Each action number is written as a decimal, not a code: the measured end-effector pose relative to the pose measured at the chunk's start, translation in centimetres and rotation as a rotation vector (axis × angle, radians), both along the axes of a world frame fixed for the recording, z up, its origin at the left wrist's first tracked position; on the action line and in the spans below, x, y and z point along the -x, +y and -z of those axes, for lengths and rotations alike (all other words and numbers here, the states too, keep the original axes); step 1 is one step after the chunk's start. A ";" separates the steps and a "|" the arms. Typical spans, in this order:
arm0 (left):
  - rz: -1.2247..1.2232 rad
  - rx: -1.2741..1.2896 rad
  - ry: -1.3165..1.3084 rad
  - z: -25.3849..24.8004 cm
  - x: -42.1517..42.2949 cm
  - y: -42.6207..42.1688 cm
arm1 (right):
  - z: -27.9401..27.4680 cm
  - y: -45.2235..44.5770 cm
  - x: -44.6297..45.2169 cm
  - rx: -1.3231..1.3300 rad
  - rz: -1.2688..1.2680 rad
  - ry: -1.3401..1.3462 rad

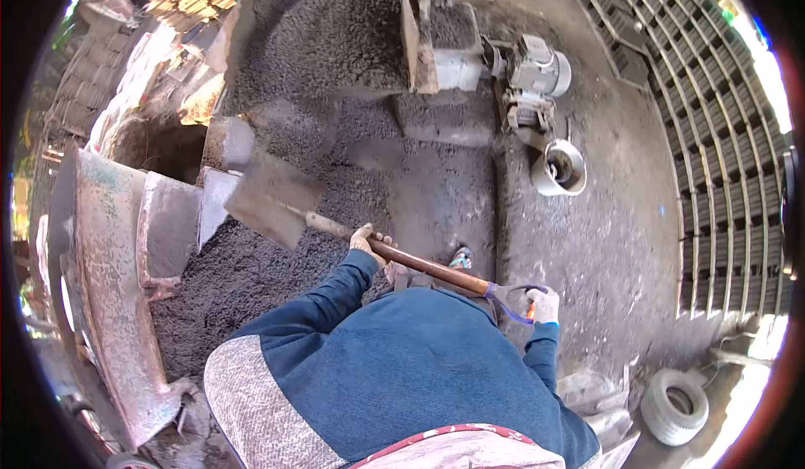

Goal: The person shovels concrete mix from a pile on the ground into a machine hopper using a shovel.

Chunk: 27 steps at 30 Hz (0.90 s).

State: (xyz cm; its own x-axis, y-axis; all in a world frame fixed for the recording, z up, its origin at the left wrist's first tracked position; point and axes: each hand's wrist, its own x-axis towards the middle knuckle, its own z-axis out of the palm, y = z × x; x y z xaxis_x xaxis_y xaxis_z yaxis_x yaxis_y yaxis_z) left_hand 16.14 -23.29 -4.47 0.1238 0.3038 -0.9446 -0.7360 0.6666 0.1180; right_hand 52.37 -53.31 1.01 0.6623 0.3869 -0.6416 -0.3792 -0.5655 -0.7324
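A square-bladed shovel (432, 269) slants across the front of my body, blade to the left and handle to the right. My left hand (371, 243) is closed round the wooden shaft, partway down toward the blade. At the far end, my right hand (543, 305) grips the blue D-shaped handle. The flat blade looks bare on top and sits over dark, crumbly wet mix (243, 276). Whether it touches the mix I cannot tell. Close to the blade's left edge is a metal chute (218, 201).
A larger mound of dark mix (327, 41) lies ahead, with a board (415, 25) at its right. Further right are a motor (538, 67) and a white bucket (549, 176). Racks (729, 150) line the right side. A tire (673, 408) lies at lower right; rusty metal machinery (109, 259) stands left.
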 end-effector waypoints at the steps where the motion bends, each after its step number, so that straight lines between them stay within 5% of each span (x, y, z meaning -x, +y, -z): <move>1: 0.010 0.054 0.026 2.5 0.5 -0.7 | -0.9 -0.3 0.4 0.027 0.052 -0.003; 8: 0.135 0.237 0.094 1.7 -2.9 -2.2 | -7.5 -1.4 1.5 -0.140 0.039 0.000; 11: 0.198 0.148 0.177 8.8 -4.3 -0.6 | -8.6 -1.0 1.9 -0.282 0.057 0.141; 14: 0.285 0.072 0.118 7.2 -8.2 0.5 | -9.4 1.8 3.6 -0.281 0.087 0.274; 20: 0.535 0.045 0.004 13.0 -12.5 -0.1 | -4.0 8.5 11.5 -0.388 0.187 0.502; 27: 0.877 -0.126 -0.050 19.6 -4.8 5.5 | 6.3 20.8 24.7 -0.346 0.310 0.364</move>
State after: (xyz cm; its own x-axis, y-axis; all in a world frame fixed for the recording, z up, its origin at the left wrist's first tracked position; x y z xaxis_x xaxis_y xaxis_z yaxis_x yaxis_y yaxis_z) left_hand 20.96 -17.82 -24.08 0.4012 0.1818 -0.8978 0.0274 0.9773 0.2101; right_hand 27.67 -32.54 -5.33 0.5387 0.4373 -0.7201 -0.7504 -0.1395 -0.6461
